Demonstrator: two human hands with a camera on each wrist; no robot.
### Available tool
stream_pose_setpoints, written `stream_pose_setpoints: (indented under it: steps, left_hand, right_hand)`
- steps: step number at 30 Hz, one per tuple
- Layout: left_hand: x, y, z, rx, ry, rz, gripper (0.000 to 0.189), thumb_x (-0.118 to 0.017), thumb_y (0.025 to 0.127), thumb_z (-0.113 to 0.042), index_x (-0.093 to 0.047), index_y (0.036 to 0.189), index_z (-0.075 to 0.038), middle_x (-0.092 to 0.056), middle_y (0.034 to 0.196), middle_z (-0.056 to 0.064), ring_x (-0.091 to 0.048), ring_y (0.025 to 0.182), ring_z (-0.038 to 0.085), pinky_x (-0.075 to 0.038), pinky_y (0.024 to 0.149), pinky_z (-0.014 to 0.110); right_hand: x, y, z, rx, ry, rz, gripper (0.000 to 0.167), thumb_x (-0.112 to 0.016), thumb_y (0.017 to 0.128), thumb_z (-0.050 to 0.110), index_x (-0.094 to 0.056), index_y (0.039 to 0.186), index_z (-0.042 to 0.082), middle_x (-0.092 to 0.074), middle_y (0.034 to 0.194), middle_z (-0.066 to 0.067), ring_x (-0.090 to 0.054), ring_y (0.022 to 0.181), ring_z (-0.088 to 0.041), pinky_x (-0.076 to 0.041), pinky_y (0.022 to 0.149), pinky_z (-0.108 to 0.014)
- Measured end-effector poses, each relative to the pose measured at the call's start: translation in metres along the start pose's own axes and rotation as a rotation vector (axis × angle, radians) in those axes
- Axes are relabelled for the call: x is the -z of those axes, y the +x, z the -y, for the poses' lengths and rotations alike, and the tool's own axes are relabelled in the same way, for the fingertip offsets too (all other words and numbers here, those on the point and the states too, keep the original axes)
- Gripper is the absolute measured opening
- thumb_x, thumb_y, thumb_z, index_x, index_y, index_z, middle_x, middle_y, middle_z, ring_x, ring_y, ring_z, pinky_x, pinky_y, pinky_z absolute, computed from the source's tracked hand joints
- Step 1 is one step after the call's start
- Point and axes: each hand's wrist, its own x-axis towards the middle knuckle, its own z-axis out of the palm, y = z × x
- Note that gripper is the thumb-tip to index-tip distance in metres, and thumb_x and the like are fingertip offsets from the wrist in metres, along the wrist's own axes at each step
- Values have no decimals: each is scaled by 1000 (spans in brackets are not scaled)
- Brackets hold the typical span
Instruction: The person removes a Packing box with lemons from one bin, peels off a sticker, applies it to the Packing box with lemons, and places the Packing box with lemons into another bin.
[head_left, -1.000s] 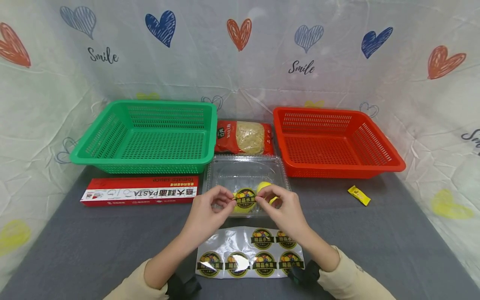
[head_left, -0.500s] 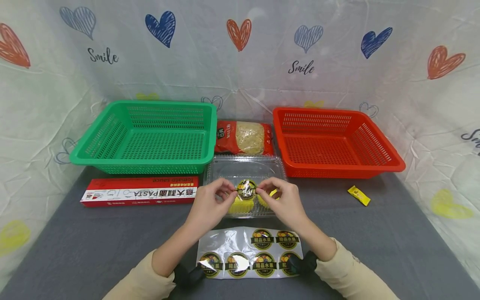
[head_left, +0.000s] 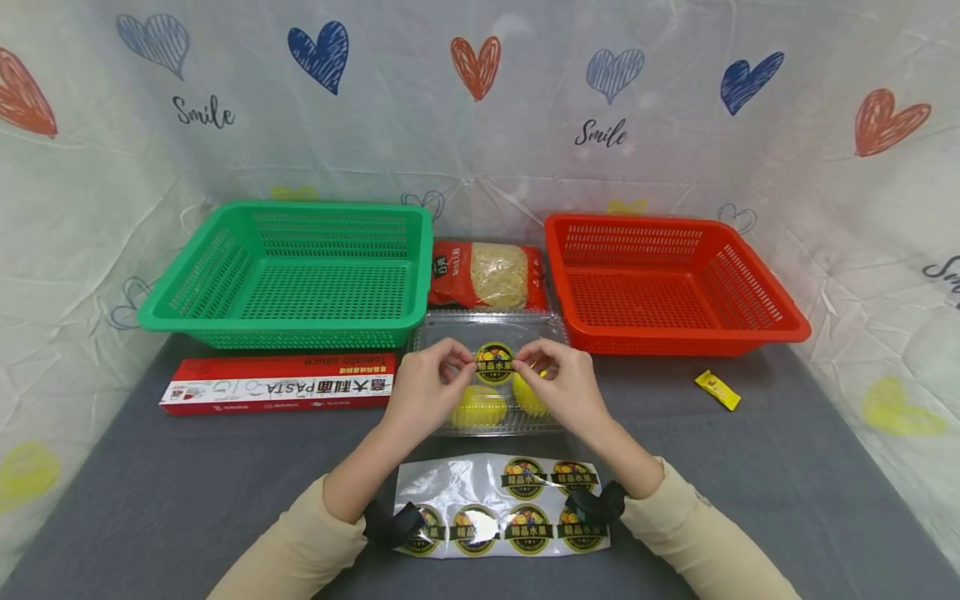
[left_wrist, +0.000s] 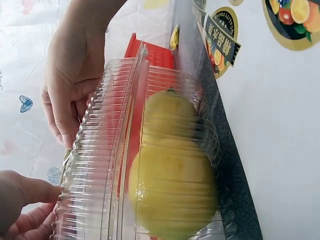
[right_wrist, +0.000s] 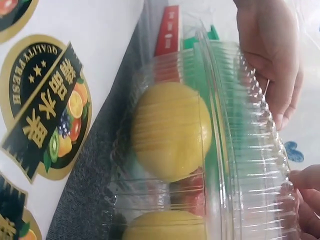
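Between my two hands is a round black-and-gold fruit sticker [head_left: 494, 363], its sides pinched by thumb and fingers. My left hand [head_left: 422, 382] has its left edge and my right hand [head_left: 567, 385] its right edge. The sticker is right over the lid of a clear plastic clamshell box [head_left: 442, 329]. Through the box's ribbed wall in the left wrist view shows a large yellow fruit [left_wrist: 172, 187], with another behind it. In the right wrist view, fingertips of both hands are at the lid's top, above a yellow fruit [right_wrist: 171, 131].
A sticker sheet [head_left: 453, 477] lies in front of the box. Beyond are a green basket [head_left: 285, 323], a red-bagged food pack [head_left: 498, 275] and a red basket [head_left: 682, 336]. A pasta box [head_left: 277, 385] lies left, a small yellow packet [head_left: 718, 390] right.
Both hands have moved forward with the sticker, from over the front of the box to farther back over its lid. The yellow fruits now show more fully below it.
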Motion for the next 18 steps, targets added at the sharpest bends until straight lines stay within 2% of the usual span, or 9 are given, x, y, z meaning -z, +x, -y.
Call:
stream_pose_setpoints:
  steps: [13, 18]
  left_hand:
    - [-4, 13, 5, 52, 67, 30, 4, -66, 81, -12, -65, 79, -9, -65, 72, 0, -56, 52, 5, -47, 50, 22]
    - [-5, 18, 6, 75, 123, 40, 3, -67, 80, -12, -65, 79, -9, -65, 71, 1, -53, 48, 5, -44, 47, 23]
  right_hand:
    - [-6, 12, -9, 35, -23, -16, 6, -71, 79, 8, -68, 80, 3, -64, 69, -1, -57, 58, -10, -50, 56, -26]
    - [-8, 15, -10, -1, -38, -4, 4, -71, 78, 6, -68, 79, 3, -64, 68, -2, -58, 57, -10, -50, 56, -24]
